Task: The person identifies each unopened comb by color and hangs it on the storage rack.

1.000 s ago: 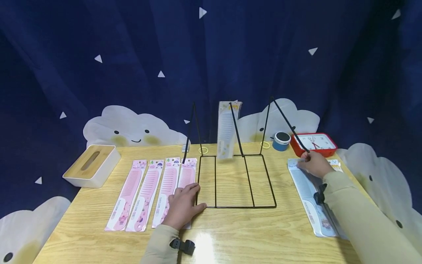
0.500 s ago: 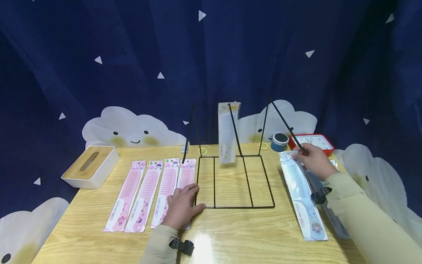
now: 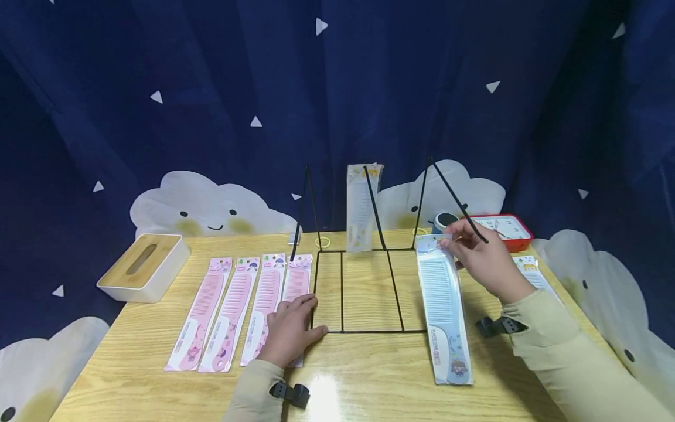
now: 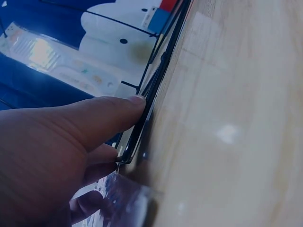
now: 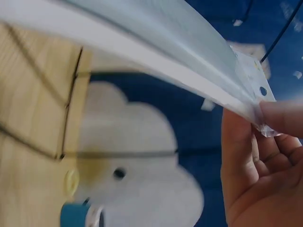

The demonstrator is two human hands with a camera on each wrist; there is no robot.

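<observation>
My right hand (image 3: 482,258) pinches the top of a packaged blue comb (image 3: 442,299), which hangs down in front of the right side of a black wire display rack (image 3: 369,332). In the right wrist view, thumb and fingers hold the clear pack (image 5: 189,52) near its hang hole. My left hand (image 3: 292,331) rests at the rack's front left corner; the left wrist view shows the thumb (image 4: 118,116) laid along the wire. Another packaged comb (image 3: 360,211) hangs on the rack's middle prong.
Several packaged pink combs (image 3: 211,299) lie in a row at left, the nearest partly under my left hand. A tissue box (image 3: 143,266) stands far left. At back right are a red clock (image 3: 519,243), a blue round jar and another comb pack (image 3: 532,272).
My right hand has lifted the blue comb pack off the right side of the table and carried it left to the rack. The left hand has stayed at the rack's corner.
</observation>
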